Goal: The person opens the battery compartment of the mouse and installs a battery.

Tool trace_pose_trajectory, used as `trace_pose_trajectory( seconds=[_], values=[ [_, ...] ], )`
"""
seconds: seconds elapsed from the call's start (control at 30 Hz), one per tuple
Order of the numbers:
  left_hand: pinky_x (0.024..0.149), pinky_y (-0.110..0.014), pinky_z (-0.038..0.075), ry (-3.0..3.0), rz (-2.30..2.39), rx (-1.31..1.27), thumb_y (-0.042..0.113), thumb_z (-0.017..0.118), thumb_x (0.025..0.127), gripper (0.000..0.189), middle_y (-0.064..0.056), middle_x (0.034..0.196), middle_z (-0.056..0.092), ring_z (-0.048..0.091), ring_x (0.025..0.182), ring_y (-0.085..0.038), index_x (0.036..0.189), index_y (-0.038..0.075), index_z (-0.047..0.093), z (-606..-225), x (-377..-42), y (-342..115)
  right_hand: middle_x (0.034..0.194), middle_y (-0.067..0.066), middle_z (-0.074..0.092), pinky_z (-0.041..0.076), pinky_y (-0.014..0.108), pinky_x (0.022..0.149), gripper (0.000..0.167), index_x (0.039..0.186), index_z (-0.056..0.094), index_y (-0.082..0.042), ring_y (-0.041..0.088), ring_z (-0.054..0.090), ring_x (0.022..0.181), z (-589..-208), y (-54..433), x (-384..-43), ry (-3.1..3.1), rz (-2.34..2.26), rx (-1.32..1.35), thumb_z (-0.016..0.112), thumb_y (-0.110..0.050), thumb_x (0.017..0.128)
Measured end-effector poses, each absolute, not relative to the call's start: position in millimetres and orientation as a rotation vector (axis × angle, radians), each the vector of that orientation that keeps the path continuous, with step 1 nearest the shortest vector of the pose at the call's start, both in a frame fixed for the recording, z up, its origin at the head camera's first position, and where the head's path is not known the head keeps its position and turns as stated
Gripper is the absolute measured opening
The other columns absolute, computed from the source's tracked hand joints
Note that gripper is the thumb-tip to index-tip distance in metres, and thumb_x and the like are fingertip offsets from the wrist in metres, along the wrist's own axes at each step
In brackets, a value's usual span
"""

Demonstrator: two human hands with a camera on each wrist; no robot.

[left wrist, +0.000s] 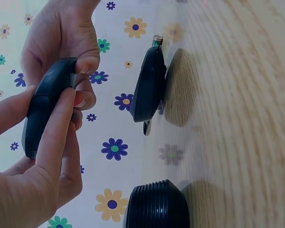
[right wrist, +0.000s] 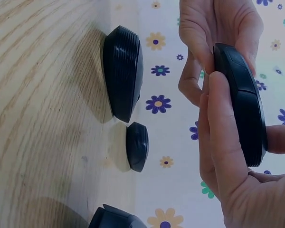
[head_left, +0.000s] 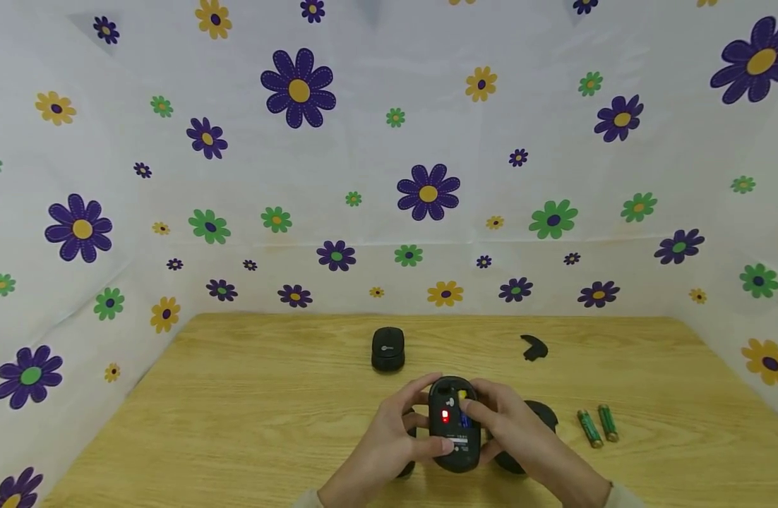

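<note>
A white flowered backdrop [head_left: 363, 141] stands behind a wooden worktop [head_left: 236, 395]. Over the near edge, slightly right of its middle, a left hand [head_left: 389, 439] and a right hand [head_left: 519, 430] both grip one black mouse [head_left: 449, 455], lifted clear with its underside facing the person. The left thumb lies across that underside, fingers along the side; the right thumb presses at the open bay, fingers behind.

The mouse is probably light, stiff and smooth, so slightly slippery; its long sides look the best hold, away from the bay.

Below the hands, a left mouse [head_left: 407, 462] and a right mouse [head_left: 541, 412] are partly hidden. A far mouse [head_left: 387, 347] sits towards the far edge; a black cover [head_left: 535, 347] lies towards the far right corner. Two green batteries [head_left: 590, 429] lie near the right edge. The bay holds something blue and yellow, likely a battery [head_left: 466, 422]. A small red light [head_left: 445, 415] glows beside it.
</note>
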State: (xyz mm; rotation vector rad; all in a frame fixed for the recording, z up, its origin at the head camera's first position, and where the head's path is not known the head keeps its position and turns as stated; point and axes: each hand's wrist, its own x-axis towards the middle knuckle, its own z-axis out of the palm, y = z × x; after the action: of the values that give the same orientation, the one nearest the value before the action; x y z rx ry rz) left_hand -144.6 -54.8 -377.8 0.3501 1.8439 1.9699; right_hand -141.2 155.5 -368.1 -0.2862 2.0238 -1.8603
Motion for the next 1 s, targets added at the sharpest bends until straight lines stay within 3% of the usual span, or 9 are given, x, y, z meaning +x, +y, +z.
trace_pose_trajectory(
  seconds=[0.4, 1.0],
  values=[
    [0.072, -0.041, 0.063, 1.872, 1.960, 0.326, -0.014, 0.076, 0.076, 0.084, -0.010, 0.124, 0.055, 0.065, 0.098, -0.023, 0.150, 0.017, 0.050, -383, -156, -41, 0.112, 0.016, 0.064, 0.063, 0.042, 0.061, 0.049, 0.143, 0.034, 0.020, 0.031, 0.070, 0.091, -370, 166, -152, 2.012, -1.839, -0.254, 0.045, -0.012, 0.108],
    [0.075, -0.040, 0.063, 1.890, 1.977, 0.302, -0.007, 0.073, 0.084, 0.077, -0.015, 0.128, 0.053, 0.066, 0.098, -0.024, 0.152, 0.016, 0.048, -361, -173, -34, 0.126, 0.025, 0.057, 0.063, 0.048, 0.067, 0.059, 0.148, 0.027, 0.018, 0.029, 0.068, 0.094, -349, 177, -167, 2.035, -1.847, -0.267, 0.050, -0.017, 0.106]
  ],
)
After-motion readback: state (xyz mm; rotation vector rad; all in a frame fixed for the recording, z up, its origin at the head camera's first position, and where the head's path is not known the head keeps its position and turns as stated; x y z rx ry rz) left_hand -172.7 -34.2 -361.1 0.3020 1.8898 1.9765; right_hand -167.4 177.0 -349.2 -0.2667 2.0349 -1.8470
